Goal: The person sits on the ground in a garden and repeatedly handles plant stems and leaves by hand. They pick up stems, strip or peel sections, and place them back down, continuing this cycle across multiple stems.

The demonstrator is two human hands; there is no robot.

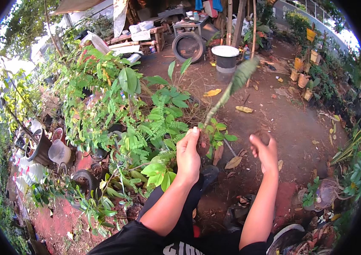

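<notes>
My left hand grips the base of a single snake plant leaf. The leaf is mottled green, slants up to the right and is blurred towards its tip. Brown soil or roots show at its base, partly hidden by my fingers. To the right, my right hand is raised apart from the leaf, with its fingers curled around a blurred brown clump that looks like soil. A small leafy plant appears just beyond my left hand, beside a thin grey rod.
Dense feathery foliage crowds the left, above pots and a small tire. Ahead stand a larger tire and a dark bucket with a white lid. Hanging planters line the right. Dry leaves lie on bare soil.
</notes>
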